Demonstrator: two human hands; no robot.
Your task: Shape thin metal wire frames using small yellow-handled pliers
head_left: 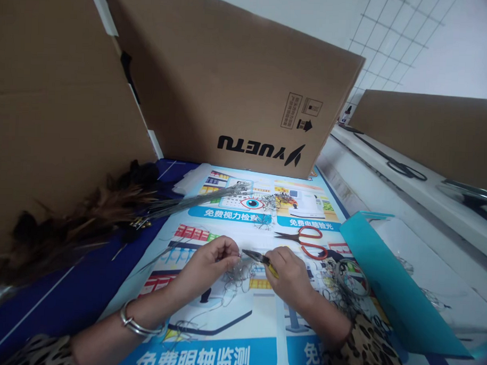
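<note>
My left hand (222, 255) is closed in a pinch on a piece of thin wire (240, 270), whose loose curls hang below the fingers. My right hand (290, 274) grips pliers (257, 256) by the yellow handles, their dark jaws pointing left toward the left fingertips. Whether the jaws touch the wire I cannot make out. Beyond the right hand lie scissors (313, 242) with orange-red handles. A bundle of straight grey wires (199, 198) rests behind the left hand, and a small tangle of wire bits (272, 202) sits at its right end.
Cardboard panels (231, 86) stand at the back and left. Brown feathers (74, 219) lie on the blue cloth at left. Coiled wire (352, 279) sits right of my right hand, beside a teal open box (399, 289). Another pair of scissors (406, 169) rests on the ledge.
</note>
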